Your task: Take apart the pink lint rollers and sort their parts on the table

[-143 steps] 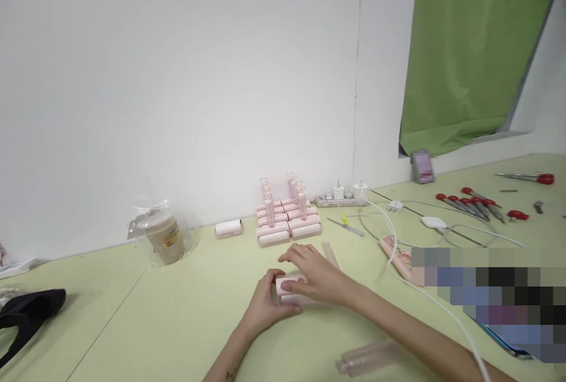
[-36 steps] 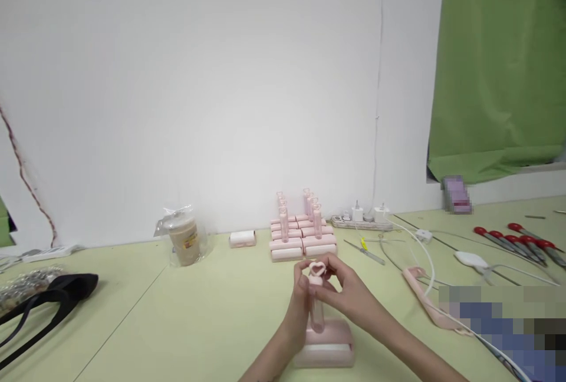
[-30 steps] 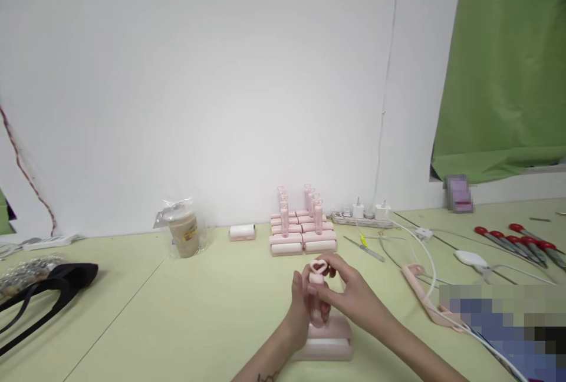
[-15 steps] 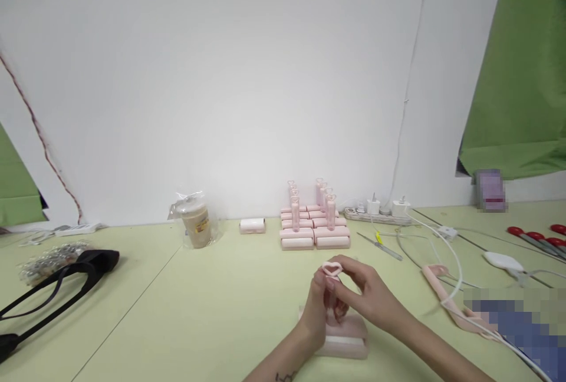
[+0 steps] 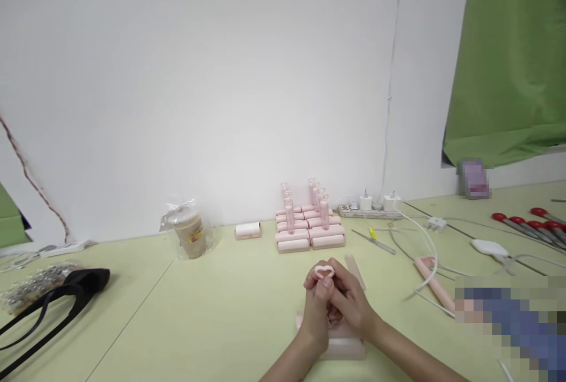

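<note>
While both hands (image 5: 354, 310) clasp a heart-topped handle (image 5: 324, 267), pale pink base (image 5: 344, 348)

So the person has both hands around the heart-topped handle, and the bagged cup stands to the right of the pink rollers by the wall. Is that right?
Not quite: the bagged cup stands to the left of the pink rollers, as the head view shows. The left hand and right hand are indeed around the heart-topped handle.
</note>
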`<state>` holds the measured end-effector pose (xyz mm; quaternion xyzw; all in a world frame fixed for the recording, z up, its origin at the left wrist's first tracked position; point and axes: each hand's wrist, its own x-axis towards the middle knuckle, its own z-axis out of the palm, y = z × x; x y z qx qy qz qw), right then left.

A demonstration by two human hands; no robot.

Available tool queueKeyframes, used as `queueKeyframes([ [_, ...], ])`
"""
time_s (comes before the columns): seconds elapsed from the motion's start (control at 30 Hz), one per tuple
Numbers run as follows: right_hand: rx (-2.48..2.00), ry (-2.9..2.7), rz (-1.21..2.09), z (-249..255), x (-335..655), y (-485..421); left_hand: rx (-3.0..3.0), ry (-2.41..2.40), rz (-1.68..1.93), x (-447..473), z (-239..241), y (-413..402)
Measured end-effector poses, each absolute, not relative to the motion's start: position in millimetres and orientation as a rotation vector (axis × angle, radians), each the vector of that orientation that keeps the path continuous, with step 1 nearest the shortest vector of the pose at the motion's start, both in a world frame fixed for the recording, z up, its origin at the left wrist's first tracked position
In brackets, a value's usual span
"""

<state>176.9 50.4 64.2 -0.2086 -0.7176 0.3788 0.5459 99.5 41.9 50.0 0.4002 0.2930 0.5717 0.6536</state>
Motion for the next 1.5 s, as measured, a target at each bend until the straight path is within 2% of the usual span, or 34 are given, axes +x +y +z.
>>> queueKeyframes([
  [0.23, -0.562, -1.826, 1.099, 82, 189, 62, 0.917, 0.680, 1.134, 98, 45, 49],
  [0.43, -0.461, -1.992, 1.190, 103, 187, 76, 0.884, 0.656, 1.183, 97, 48, 49],
  [0.67, -0.406, -2.051, 1.434, 103, 181, 67, 0.936, 0.646, 1.193, 99, 37, 52],
  [1.07, -0.371, -2.015, 1.208, 94, 180, 67, 0.932, 0.810, 1.095, 98, 50, 46],
  [1.33, -0.682, -2.189, 1.221, 104, 185, 59, 0.995, 0.734, 1.149, 97, 40, 48],
  [1.5, -0.743, -2.134, 1.214, 104, 211, 63, 1.271, 0.577, 1.029, 86, 38, 57],
])
